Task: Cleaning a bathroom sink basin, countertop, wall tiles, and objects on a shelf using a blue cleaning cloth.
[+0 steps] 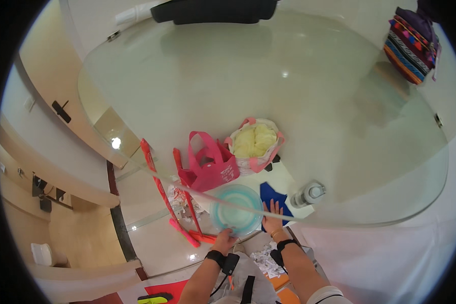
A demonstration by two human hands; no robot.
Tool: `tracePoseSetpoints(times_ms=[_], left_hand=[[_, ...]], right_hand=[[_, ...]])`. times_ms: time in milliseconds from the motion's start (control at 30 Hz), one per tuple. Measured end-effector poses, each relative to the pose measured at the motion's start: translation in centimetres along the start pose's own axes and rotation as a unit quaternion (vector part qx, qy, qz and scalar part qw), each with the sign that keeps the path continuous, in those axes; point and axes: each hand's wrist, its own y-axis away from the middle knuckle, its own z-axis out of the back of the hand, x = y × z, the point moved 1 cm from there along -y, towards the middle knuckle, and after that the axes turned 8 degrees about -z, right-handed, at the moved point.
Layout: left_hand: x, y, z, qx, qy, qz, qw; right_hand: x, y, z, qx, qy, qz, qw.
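A round, pale turquoise plastic container (236, 195) sits low in the middle, its inside or lid whitish. My left hand (224, 240) grips its near left rim, the fingers curled in and partly hidden. Along the right side lies my right hand (273, 219), fingers stretched out beside the rim and over a dark blue flat piece (274, 195). Whether the right palm presses against the container I cannot tell. Just beyond it stand a pink tote bag (215, 175) and a white bag with pink handles (245, 163), filled with pale yellow material (253, 142). A clear bottle (307, 195) is to the right.
Two red-wrapped poles (159, 187) lean at the left over crumpled paper scraps (180, 197). More shredded paper (268, 258) lies by my legs. A black object (215, 11) and a striped, colourful backpack (410, 45) are at the far side of the large pale glass surface (309, 101).
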Motion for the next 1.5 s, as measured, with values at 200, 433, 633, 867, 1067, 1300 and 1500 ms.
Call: tracePoseSetpoints(times_ms=[200, 433, 633, 867, 1067, 1300, 1500], left_hand=[[-1.0, 1.8, -0.2, -0.185, 0.281, 0.113, 0.935], [-1.8, 5.6, 5.6, 0.076, -0.384, 0.060, 0.918], [-4.9, 7.8, 4.6, -0.091, 0.054, 0.021, 0.994], [-5.6, 6.7, 5.5, -0.155, 0.294, 0.089, 0.939], [-2.9, 5.9, 7.2, 0.156, -0.529, -0.165, 0.818], [-4.2, 1.2, 0.5, -0.005, 0.089, 0.036, 0.995], [-4.9, -2.4, -2.2, 0.186, -0.337, -0.151, 0.911]], right_hand=[[1.8, -3.0, -0.1, -0.022, -0.030, -0.074, 0.997], [6.6, 0.2, -1.2, 0.028, 0.017, 0.057, 0.998], [9.5, 1.2, -3.6, 0.040, 0.034, 0.231, 0.971], [10.3, -3.0, -0.3, 0.090, 0.063, 0.196, 0.974], [4.0, -1.8, 0.0, -0.080, -0.035, -0.003, 0.996], [1.2, 4.5, -1.4, -0.053, -0.027, 0.039, 0.997], [-0.2, 7.1, -0.7, -0.013, -0.044, 0.157, 0.986]])
